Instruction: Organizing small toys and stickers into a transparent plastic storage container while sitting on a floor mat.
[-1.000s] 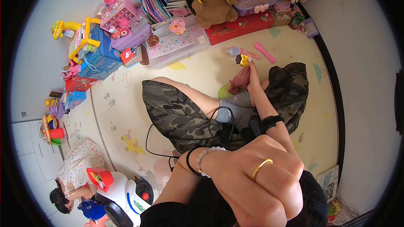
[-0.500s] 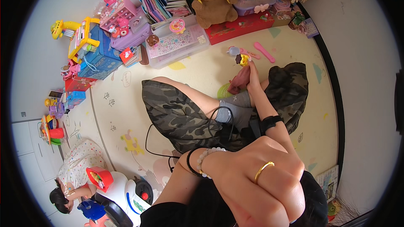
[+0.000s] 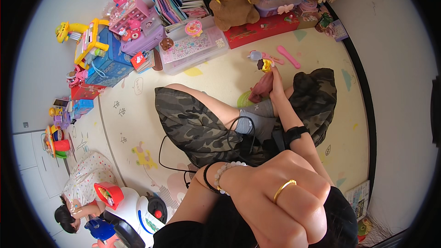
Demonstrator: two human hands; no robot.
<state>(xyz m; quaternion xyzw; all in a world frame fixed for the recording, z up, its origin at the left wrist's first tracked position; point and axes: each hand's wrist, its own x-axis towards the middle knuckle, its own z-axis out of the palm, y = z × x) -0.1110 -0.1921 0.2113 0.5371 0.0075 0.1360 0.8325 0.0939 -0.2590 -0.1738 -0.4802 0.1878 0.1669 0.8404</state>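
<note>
Close to the camera at the lower right, my left hand (image 3: 287,197) is closed with its fingers curled under. A gold ring and beaded bracelets are on it. Whatever those fingers hold, if anything, is hidden. My right hand (image 3: 277,81) reaches forward past my crossed legs, a black strap (image 3: 295,133) around its forearm. Its fingertips close against a small yellow and dark-brown toy (image 3: 265,65) just above the mat. Beside that palm is a dusty-pink, soft-looking piece (image 3: 261,87). Beyond the toy lie a pink stick-shaped toy (image 3: 288,57) and a small clear-and-pink piece (image 3: 255,55).
Along the wall stand a clear plastic box (image 3: 195,53), a red box (image 3: 262,31), a brown plush toy (image 3: 233,2) and a blue box (image 3: 110,62). A black cable (image 3: 171,169) crosses by my legs. At lower left, a person (image 3: 89,179) bends beside a white toy (image 3: 133,211).
My left hand has shifted slightly left and turned a little, still closed. My right hand and the small yellow toy look unchanged.
</note>
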